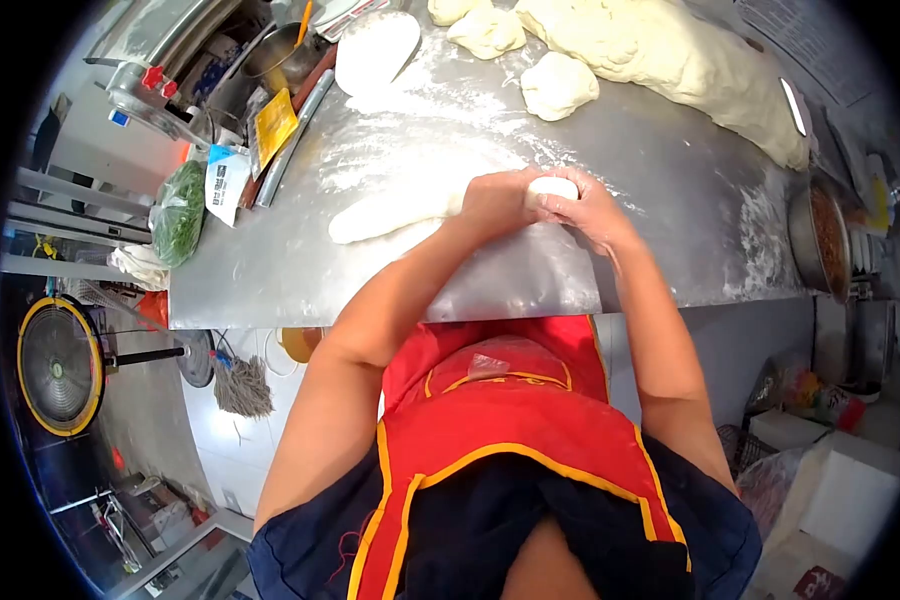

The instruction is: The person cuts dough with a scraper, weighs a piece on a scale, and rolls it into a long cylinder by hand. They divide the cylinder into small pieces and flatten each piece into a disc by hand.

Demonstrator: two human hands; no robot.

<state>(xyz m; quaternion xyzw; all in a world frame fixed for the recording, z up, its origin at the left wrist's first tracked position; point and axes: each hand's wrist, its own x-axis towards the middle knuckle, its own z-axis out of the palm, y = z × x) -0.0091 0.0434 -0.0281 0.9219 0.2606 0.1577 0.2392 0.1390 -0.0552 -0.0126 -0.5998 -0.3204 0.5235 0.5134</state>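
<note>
Both hands meet near the near edge of the steel desk (670,200), about mid-width. Left hand (495,200) closed around the end of a dough rope (390,215), fingers wrapped over it. Right hand (590,210) curled around a small dough piece (552,187) at that same end, fingers cupping it from the right side; the white lump shows between the two hands. The hands touch each other over the dough. The rope runs from the hands toward the desk's left edge, lying flat on the floured surface

At the far edge a big dough mass (670,55) stretches toward the far right corner. Three torn lumps near it, the closest dough lump (558,85) sits just inside the far edge. A flattened oval dough sheet (375,48) lies at the far left corner. Flour is spread over the left-centre of the desk. A bag of greens (178,212) hangs off the left edge, beside a white packet (228,180). A metal pot with filling (825,238) stands past the right edge. A fan (58,365) stands on the floor on the left. The person wears a red apron (500,420) with yellow trim
</note>
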